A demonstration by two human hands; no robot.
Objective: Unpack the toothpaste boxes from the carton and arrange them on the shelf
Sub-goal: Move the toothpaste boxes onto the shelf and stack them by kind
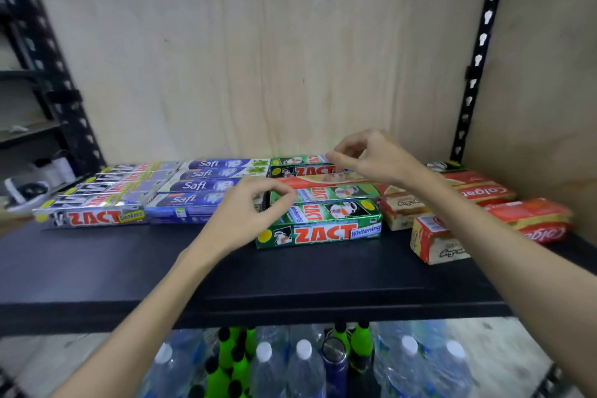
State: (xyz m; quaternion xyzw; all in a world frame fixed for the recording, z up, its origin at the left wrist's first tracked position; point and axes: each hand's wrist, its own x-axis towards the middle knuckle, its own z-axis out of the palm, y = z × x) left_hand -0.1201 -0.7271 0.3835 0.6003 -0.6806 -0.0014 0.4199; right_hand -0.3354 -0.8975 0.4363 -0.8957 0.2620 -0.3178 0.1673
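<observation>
Both hands hover over the green ZACT Whitening boxes (318,203) at the centre of the frame, which lie in a row running back toward the plywood back panel (258,42) on the black shelf (161,271). The left hand (248,213) sits at the left end of that row with thumb and forefinger curled into a ring; whether the fingertips actually pinch a box edge cannot be told. The right hand (371,158) reaches farther back, its fingers loosely curled, the fingertips at the top edge of the rearmost green box; contact looks likely but a grip is not clear. A red box (323,179) lies across the green row between the 2 hands.

To the left of centre, 4 blue Safi boxes (200,186) lie side by side, and at the far left a row of silver ZACT Smokers boxes (97,203). At the right, red Colgate boxes (484,203) lie loosely at mixed angles. At the bottom of the frame, under the shelf, stand clear water bottles (303,368) and green bottles (232,362).
</observation>
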